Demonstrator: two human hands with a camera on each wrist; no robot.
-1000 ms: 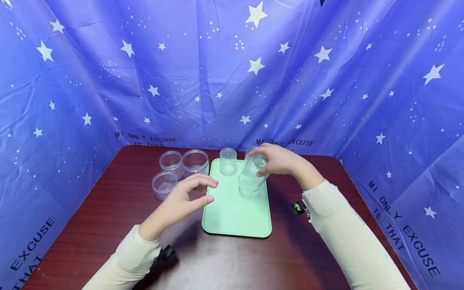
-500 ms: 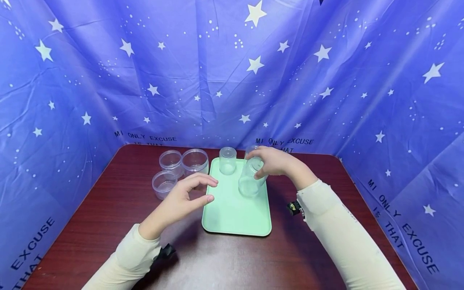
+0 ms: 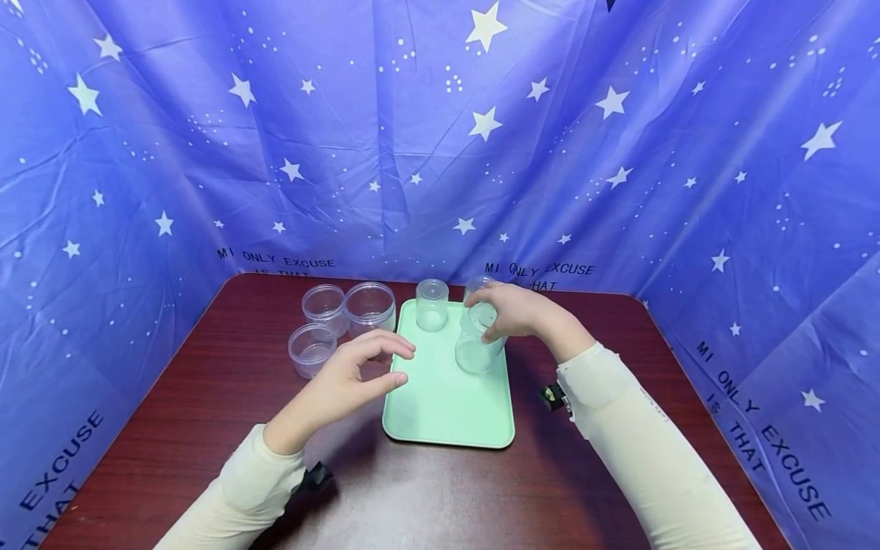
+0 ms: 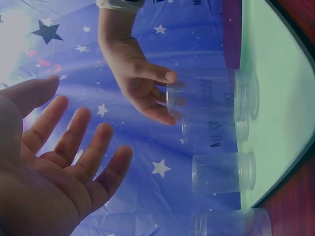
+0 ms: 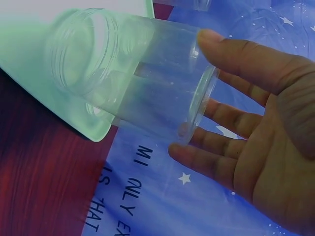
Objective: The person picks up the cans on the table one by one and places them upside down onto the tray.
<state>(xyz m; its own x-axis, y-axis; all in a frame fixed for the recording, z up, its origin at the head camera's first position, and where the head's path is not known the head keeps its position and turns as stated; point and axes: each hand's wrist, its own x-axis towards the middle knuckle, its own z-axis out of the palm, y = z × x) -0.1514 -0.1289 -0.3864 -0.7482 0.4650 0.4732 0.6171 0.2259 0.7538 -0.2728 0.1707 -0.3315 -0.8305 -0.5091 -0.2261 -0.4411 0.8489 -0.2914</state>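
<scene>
The right hand grips an upturned clear jar around its base, seemingly to steady it mouth-down at the right of the green tray; the left hand has relaxed fingers, holding nothing.

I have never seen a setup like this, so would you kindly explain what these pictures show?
There is no machine here: a person works with two bare hands. The wide picture comes from a head-worn camera looking forward and down; the other two come from one on each wrist. On the reddish-brown table lies a green tray, with three clear jars to its left. Two upside-down clear jars stand on the tray. The right hand grips a large clear jar near its base, mouth toward the tray; the left hand, fingers loosely curved, holds nothing.
</scene>
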